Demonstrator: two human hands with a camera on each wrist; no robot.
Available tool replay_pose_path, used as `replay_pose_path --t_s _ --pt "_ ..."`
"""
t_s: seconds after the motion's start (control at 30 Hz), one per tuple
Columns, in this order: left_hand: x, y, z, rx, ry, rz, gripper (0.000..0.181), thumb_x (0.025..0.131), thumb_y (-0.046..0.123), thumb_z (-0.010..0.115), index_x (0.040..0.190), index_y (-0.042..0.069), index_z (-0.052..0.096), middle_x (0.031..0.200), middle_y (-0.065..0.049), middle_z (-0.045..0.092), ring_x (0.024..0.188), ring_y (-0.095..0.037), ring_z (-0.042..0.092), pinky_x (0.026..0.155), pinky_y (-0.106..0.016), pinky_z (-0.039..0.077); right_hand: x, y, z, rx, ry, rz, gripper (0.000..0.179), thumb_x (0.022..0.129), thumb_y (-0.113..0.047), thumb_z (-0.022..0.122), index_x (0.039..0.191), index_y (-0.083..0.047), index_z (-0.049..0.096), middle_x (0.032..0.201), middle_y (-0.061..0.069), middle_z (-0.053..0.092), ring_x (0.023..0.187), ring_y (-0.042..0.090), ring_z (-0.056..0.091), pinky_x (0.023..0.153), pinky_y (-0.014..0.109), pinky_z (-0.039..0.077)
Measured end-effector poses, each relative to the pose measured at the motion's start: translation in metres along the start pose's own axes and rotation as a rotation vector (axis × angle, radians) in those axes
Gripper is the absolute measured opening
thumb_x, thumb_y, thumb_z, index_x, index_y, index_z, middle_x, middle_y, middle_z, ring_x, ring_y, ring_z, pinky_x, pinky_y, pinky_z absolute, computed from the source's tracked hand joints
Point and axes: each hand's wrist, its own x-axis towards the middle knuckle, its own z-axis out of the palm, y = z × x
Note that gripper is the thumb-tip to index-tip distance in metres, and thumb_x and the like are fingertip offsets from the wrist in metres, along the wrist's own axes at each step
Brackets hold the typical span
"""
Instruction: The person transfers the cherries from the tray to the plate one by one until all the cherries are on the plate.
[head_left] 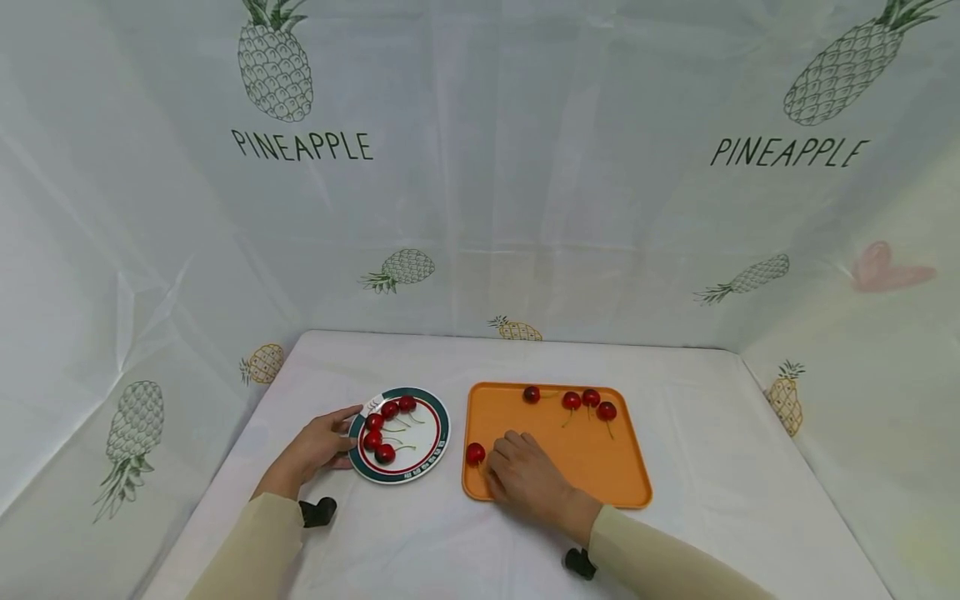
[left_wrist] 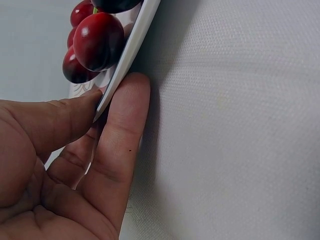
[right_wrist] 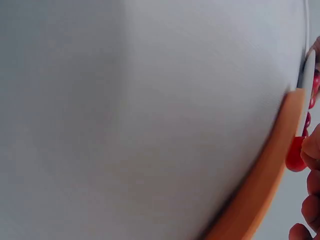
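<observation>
My left hand (head_left: pixel 325 443) grips the left rim of a round plate (head_left: pixel 447 429) with a green band and a thin red ring. In the left wrist view, the thumb (left_wrist: pixel 75 115) lies on the upper side and fingers (left_wrist: pixel 127 115) go beneath. Several red cherries (head_left: pixel 390 409) with stems sit along the plate's left side. My right hand (head_left: pixel 528 482), fingers curled, is over the left part of an orange tray (head_left: pixel 592 458). Its fingertips are right at a cherry (head_left: pixel 475 453) near the tray's left edge and pinch its stem, mostly hidden by the hand.
More cherries (head_left: pixel 590 398) with stems lie along the tray's far side, and one darker cherry (head_left: pixel 532 394) lies left of them. A white cloth (head_left: pixel 420 542) covers the table. Pineapple-print curtains (head_left: pixel 525 167) enclose the back and sides.
</observation>
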Motion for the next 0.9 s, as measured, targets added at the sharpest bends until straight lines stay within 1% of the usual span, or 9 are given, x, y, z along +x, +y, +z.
replay_pose_path --t_s 0.07,0.13,0.3,0.5,0.57,0.67,0.8,0.9 --pt "0.000 -0.001 -0.001 0.004 -0.002 0.002 0.071 0.100 -0.002 0.063 0.164 0.014 0.038 0.158 -0.031 0.039 0.092 -0.021 0.069 0.076 -0.035 0.066 0.007 0.001 -0.002 -0.014 0.012 -0.022 0.013 0.096 -0.028 0.074 0.089 -0.019 0.068 0.086 -0.006 0.057 0.083 0.014 0.047 0.073 0.025 0.038" --pt "0.000 -0.001 -0.002 0.004 -0.002 -0.001 0.071 0.100 -0.002 0.063 0.164 0.015 0.038 0.158 -0.031 0.039 0.091 -0.021 0.068 0.075 -0.035 0.066 0.014 0.001 -0.004 -0.023 0.004 -0.036 0.013 0.097 -0.029 0.073 0.090 -0.019 0.068 0.087 -0.006 0.057 0.084 0.015 0.047 0.073 0.026 0.038" --pt "0.001 -0.001 -0.003 -0.004 0.000 -0.011 0.072 0.099 -0.002 0.064 0.164 0.015 0.038 0.157 -0.030 0.040 0.091 -0.021 0.068 0.075 -0.034 0.065 0.038 -0.001 -0.009 -0.055 -0.054 -0.056 0.013 0.101 -0.030 0.069 0.097 -0.018 0.069 0.092 -0.004 0.059 0.088 0.017 0.047 0.076 0.027 0.039" --pt "0.002 -0.002 -0.001 -0.013 0.011 -0.019 0.071 0.099 -0.002 0.064 0.164 0.016 0.040 0.156 -0.030 0.041 0.089 -0.020 0.069 0.075 -0.035 0.066 0.065 -0.007 -0.008 -0.180 -0.131 -0.109 0.019 0.102 -0.036 0.069 0.105 -0.017 0.068 0.093 -0.004 0.058 0.092 0.017 0.047 0.077 0.026 0.041" --pt "0.001 -0.001 0.000 -0.013 0.012 -0.018 0.071 0.099 -0.003 0.063 0.163 0.016 0.040 0.155 -0.030 0.042 0.088 -0.020 0.069 0.074 -0.035 0.066 0.072 -0.010 -0.005 -0.203 -0.147 -0.129 0.022 0.101 -0.037 0.069 0.110 -0.017 0.068 0.096 -0.004 0.059 0.094 0.016 0.048 0.080 0.025 0.042" --pt "0.001 0.000 0.000 -0.011 0.013 -0.016 0.070 0.099 -0.002 0.063 0.163 0.015 0.040 0.155 -0.030 0.043 0.088 -0.020 0.069 0.074 -0.035 0.065 0.082 -0.015 -0.001 -0.198 -0.164 -0.145 0.022 0.102 -0.035 0.068 0.114 -0.017 0.068 0.100 -0.004 0.061 0.096 0.017 0.048 0.082 0.025 0.044" --pt "0.002 0.001 0.000 -0.013 0.019 -0.023 0.071 0.099 -0.002 0.064 0.163 0.017 0.041 0.155 -0.029 0.042 0.088 -0.021 0.069 0.074 -0.033 0.065 0.095 -0.021 0.008 -0.192 -0.167 -0.157 0.021 0.102 -0.035 0.069 0.112 -0.016 0.068 0.102 -0.003 0.062 0.097 0.017 0.050 0.082 0.026 0.043" --pt "0.002 0.002 0.001 -0.017 0.023 -0.030 0.071 0.099 -0.002 0.064 0.163 0.019 0.041 0.157 -0.029 0.041 0.088 -0.021 0.069 0.074 -0.033 0.065 0.103 -0.025 0.015 -0.213 -0.169 -0.166 0.022 0.102 -0.035 0.069 0.111 -0.015 0.068 0.101 -0.003 0.062 0.097 0.017 0.050 0.081 0.026 0.042"
